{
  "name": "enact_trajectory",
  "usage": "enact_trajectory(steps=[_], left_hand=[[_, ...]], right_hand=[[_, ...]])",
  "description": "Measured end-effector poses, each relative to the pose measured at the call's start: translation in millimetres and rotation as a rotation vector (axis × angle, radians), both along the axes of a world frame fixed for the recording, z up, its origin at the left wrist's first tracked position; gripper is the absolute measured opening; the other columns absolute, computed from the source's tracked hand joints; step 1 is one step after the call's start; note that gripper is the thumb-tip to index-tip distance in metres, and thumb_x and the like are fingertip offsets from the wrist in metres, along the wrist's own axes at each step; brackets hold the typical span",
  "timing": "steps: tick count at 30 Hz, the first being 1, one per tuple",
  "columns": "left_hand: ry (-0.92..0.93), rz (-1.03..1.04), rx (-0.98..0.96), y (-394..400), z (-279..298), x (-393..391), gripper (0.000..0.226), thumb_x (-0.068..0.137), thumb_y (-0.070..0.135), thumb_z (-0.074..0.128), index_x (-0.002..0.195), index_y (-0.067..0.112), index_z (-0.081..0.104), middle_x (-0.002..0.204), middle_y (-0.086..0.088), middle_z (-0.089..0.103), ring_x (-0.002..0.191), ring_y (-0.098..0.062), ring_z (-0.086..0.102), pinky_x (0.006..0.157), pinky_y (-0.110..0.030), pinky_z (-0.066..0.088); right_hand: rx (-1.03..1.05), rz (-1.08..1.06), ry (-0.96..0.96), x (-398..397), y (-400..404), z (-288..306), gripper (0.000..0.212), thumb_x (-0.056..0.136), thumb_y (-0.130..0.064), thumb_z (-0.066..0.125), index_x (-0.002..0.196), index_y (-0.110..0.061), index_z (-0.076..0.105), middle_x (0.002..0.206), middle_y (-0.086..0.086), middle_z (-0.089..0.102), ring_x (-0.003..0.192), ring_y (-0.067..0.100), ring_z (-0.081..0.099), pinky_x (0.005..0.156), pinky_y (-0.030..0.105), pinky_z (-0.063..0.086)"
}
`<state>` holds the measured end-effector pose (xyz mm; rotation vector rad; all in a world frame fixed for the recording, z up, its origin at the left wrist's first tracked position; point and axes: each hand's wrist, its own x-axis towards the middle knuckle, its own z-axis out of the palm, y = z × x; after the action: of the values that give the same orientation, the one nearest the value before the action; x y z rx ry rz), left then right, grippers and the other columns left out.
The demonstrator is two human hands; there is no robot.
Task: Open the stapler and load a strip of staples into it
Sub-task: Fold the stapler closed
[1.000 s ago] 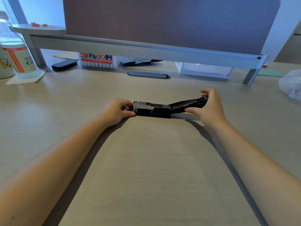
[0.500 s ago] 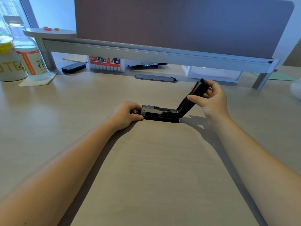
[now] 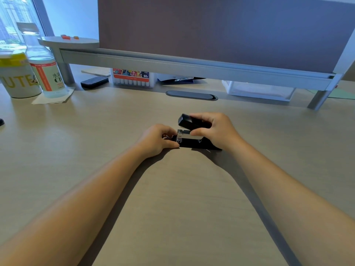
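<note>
A black stapler (image 3: 192, 143) lies on the wooden desk (image 3: 172, 198), its silver magazine (image 3: 187, 135) exposed. My right hand (image 3: 217, 129) grips the black top cover (image 3: 187, 121), which sits just above the magazine, almost folded down onto it. My left hand (image 3: 159, 140) pinches the front end of the stapler base and magazine. I cannot tell whether staples lie in the magazine; no loose strip is in view.
At the back left stand a clear bottle (image 3: 45, 68) on a napkin and a white tub (image 3: 17, 77). Under the grey shelf (image 3: 192, 72) sit a marker box (image 3: 132, 77), a black eraser (image 3: 94, 81) and a clear container (image 3: 257, 90). A cable grommet (image 3: 192, 95) lies behind the stapler.
My right hand has swung the top cover from lying back flat, up through upright, and over toward the left until it sits just above the magazine. My left hand has kept its hold on the front end.
</note>
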<state>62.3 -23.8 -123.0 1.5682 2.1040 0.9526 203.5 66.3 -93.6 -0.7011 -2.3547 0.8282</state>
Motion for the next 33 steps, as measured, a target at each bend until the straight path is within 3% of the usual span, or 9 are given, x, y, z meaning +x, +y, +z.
enact_trajectory(steps=[8, 13, 16, 18, 22, 30, 33], left_hand=[[0.005, -0.027, 0.004, 0, -2, -2, 0.031, 0.078, 0.018, 0.061, 0.109, 0.011, 0.059, 0.093, 0.003, 0.051, 0.087, -0.015, 0.047, 0.079, -0.029, 0.038], [-0.283, -0.037, 0.005, -2, 2, -3, 0.031, 0.084, 0.036, 0.048, 0.102, 0.014, 0.059, 0.088, 0.006, 0.058, 0.089, -0.014, 0.053, 0.075, -0.023, 0.04], [-0.398, 0.032, -0.038, 5, 9, -3, 0.052, 0.083, 0.051, 0.037, 0.094, 0.008, 0.063, 0.098, -0.006, 0.063, 0.096, -0.02, 0.054, 0.084, -0.028, 0.035], [-0.409, 0.06, -0.091, 10, 14, 0, 0.055, 0.081, 0.055, 0.037, 0.088, 0.008, 0.064, 0.091, -0.006, 0.062, 0.089, -0.019, 0.053, 0.079, -0.027, 0.036], [-0.413, 0.104, -0.125, 13, 18, 0, 0.038, 0.081, 0.048, 0.047, 0.078, 0.013, 0.061, 0.074, 0.0, 0.058, 0.07, -0.012, 0.05, 0.061, -0.02, 0.035], [-0.378, 0.107, -0.085, 11, 14, -1, 0.026, 0.082, 0.039, 0.052, 0.069, 0.018, 0.059, 0.071, 0.001, 0.056, 0.07, -0.011, 0.049, 0.061, -0.02, 0.036], [-0.36, 0.115, -0.08, 11, 15, 0, 0.028, 0.082, 0.038, 0.051, 0.08, 0.012, 0.062, 0.069, 0.002, 0.055, 0.069, -0.011, 0.048, 0.06, -0.02, 0.036]], right_hand=[[0.058, 0.019, -0.172, 4, 5, -6, 0.044, 0.081, -0.019, 0.06, 0.123, -0.019, 0.048, 0.124, 0.009, 0.057, 0.11, 0.023, 0.05, 0.09, 0.03, 0.037], [-0.123, -0.098, -0.067, 30, 9, -15, 0.034, 0.08, -0.019, 0.061, 0.113, -0.015, 0.054, 0.106, 0.003, 0.056, 0.1, 0.021, 0.052, 0.089, 0.034, 0.042], [-0.155, -0.098, -0.036, 34, 8, -20, 0.028, 0.08, -0.016, 0.06, 0.108, -0.015, 0.056, 0.101, 0.002, 0.056, 0.096, 0.02, 0.052, 0.085, 0.033, 0.042], [-0.171, -0.094, -0.01, 34, 7, -21, 0.029, 0.08, -0.015, 0.061, 0.108, -0.015, 0.056, 0.101, 0.003, 0.056, 0.096, 0.022, 0.053, 0.083, 0.032, 0.041], [-0.186, -0.086, -0.004, 35, 5, -24, 0.037, 0.077, -0.009, 0.064, 0.111, -0.015, 0.052, 0.103, 0.002, 0.054, 0.098, 0.021, 0.051, 0.085, 0.031, 0.04], [-0.114, -0.073, -0.043, 36, 5, -26, 0.04, 0.077, -0.008, 0.063, 0.115, -0.016, 0.051, 0.103, -0.004, 0.051, 0.098, 0.015, 0.046, 0.085, 0.028, 0.036], [-0.094, -0.073, -0.05, 36, 5, -26, 0.04, 0.078, -0.008, 0.062, 0.116, -0.016, 0.051, 0.104, -0.004, 0.05, 0.098, 0.013, 0.045, 0.084, 0.027, 0.035]])
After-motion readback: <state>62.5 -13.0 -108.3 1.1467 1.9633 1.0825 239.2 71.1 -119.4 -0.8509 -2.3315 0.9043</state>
